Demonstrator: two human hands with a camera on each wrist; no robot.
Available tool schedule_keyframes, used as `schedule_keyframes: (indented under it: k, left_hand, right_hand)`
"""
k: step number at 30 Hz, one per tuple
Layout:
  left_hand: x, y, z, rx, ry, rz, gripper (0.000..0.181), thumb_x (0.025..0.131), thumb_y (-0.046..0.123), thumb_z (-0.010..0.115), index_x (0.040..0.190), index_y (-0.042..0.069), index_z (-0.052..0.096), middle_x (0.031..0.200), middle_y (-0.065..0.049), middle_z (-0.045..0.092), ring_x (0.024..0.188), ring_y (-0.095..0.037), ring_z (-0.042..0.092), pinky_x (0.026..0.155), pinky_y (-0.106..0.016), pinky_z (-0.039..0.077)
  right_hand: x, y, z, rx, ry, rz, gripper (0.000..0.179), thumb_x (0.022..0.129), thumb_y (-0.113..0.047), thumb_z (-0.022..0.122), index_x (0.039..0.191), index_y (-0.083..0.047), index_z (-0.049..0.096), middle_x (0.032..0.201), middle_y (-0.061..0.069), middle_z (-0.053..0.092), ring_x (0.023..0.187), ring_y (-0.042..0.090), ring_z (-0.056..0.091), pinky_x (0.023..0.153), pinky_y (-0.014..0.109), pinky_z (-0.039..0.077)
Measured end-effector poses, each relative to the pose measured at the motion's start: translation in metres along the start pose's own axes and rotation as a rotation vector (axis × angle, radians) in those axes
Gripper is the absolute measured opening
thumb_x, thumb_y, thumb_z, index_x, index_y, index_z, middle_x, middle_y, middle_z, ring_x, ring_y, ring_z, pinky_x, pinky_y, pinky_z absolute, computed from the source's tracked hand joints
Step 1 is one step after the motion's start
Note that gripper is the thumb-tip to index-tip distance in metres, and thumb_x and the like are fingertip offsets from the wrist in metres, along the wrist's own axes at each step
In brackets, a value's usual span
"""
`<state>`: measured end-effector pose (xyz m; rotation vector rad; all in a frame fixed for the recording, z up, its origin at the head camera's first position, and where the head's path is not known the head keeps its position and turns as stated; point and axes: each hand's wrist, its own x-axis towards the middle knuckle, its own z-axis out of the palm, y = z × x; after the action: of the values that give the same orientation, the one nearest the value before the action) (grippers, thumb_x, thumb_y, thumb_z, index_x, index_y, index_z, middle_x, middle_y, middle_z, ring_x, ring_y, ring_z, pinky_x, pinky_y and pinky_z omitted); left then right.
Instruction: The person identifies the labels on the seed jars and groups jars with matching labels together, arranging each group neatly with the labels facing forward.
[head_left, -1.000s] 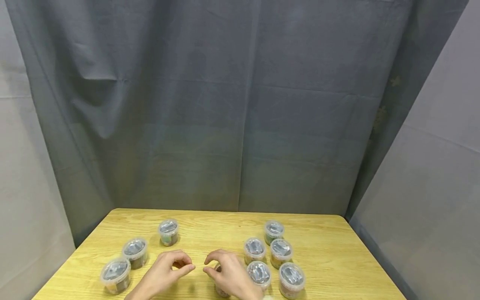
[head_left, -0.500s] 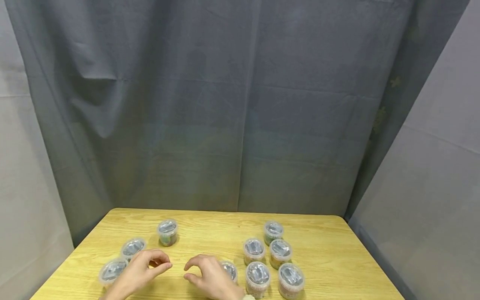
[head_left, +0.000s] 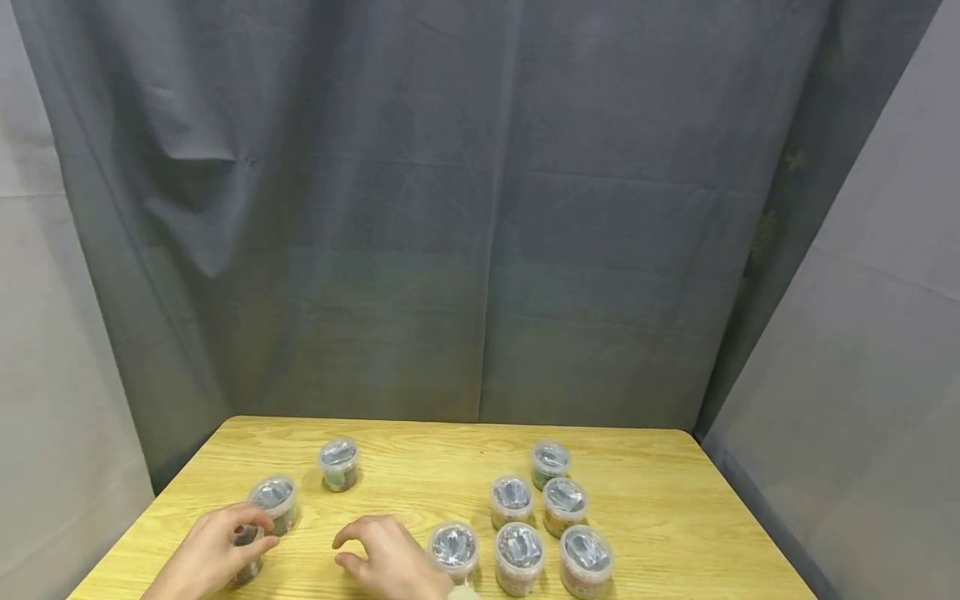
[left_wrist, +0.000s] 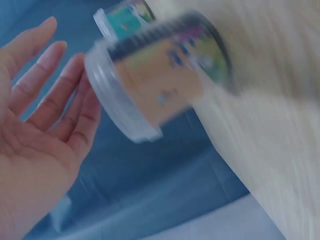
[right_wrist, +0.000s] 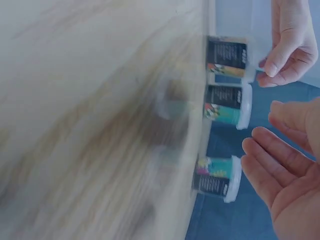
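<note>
Near the left edge of the desk (head_left: pixel 180 500), the orange-labelled tub (left_wrist: pixel 160 82) stands upright under the left hand (head_left: pixel 213 546), fingers loosely parted, contact unclear. The right hand (head_left: pixel 390 557), relaxed and empty, is farther.

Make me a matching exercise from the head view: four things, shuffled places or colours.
1. left hand
2. right hand
3. table
4. back curtain

A. dark grey
B. beside the six right-hand tubs
C. yellow wood-grain
D. partly hiding a left-hand tub

Pairs: 1-D, 2-B, 3-C, 4-A
</note>
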<state>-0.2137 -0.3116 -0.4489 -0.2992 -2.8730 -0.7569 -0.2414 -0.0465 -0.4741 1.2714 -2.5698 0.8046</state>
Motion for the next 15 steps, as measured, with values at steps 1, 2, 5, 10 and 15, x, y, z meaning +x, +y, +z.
schedule_keyframes:
  k: [1, 2, 5, 10, 15]
  left_hand:
    - [-0.002, -0.003, -0.002, 0.006, -0.001, -0.016, 0.016, 0.080, 0.036, 0.079, 0.087, 0.024, 0.070, 0.094, 0.010, 0.068, 0.090, -0.014, 0.064, 0.076, -0.036, 0.056]
    - [-0.003, -0.007, -0.004, 0.014, 0.001, -0.025, 0.019, 0.080, 0.037, 0.079, 0.089, 0.022, 0.071, 0.098, 0.007, 0.068, 0.094, -0.019, 0.065, 0.079, -0.039, 0.056]
    - [-0.007, -0.016, -0.009, 0.036, 0.008, -0.035, 0.029, 0.078, 0.040, 0.080, 0.095, 0.017, 0.072, 0.110, -0.004, 0.068, 0.104, -0.031, 0.064, 0.086, -0.050, 0.054]
    - [-0.012, -0.027, -0.011, 0.063, -0.006, -0.018, 0.035, 0.075, 0.041, 0.083, 0.096, 0.017, 0.069, 0.119, -0.016, 0.064, 0.110, -0.041, 0.058, 0.087, -0.058, 0.051]
    - [-0.014, -0.035, -0.007, 0.097, -0.001, 0.025, 0.038, 0.069, 0.035, 0.088, 0.092, 0.019, 0.062, 0.117, -0.013, 0.062, 0.105, -0.034, 0.060, 0.080, -0.047, 0.055]
  right_hand:
    - [0.003, -0.001, 0.003, 0.000, -0.012, -0.005, 0.017, 0.092, -0.022, 0.069, 0.108, -0.019, 0.072, 0.109, -0.012, 0.072, 0.100, -0.001, 0.065, 0.079, 0.010, 0.051]
    - [0.006, -0.003, 0.005, -0.004, -0.022, -0.011, 0.018, 0.092, -0.022, 0.069, 0.110, -0.019, 0.072, 0.110, -0.012, 0.071, 0.101, -0.001, 0.064, 0.079, 0.009, 0.051]
    - [0.017, -0.007, 0.015, -0.003, -0.051, -0.028, 0.022, 0.092, -0.017, 0.069, 0.114, -0.019, 0.071, 0.112, -0.013, 0.071, 0.102, -0.004, 0.062, 0.079, 0.008, 0.050]
    - [0.033, -0.013, 0.031, 0.008, -0.112, -0.011, 0.026, 0.093, -0.015, 0.067, 0.118, -0.020, 0.070, 0.114, -0.016, 0.069, 0.099, -0.009, 0.059, 0.075, 0.005, 0.048]
    - [0.041, -0.019, 0.043, 0.017, -0.154, 0.025, 0.032, 0.095, -0.015, 0.063, 0.126, -0.022, 0.065, 0.118, -0.015, 0.067, 0.091, -0.010, 0.056, 0.072, 0.006, 0.047]
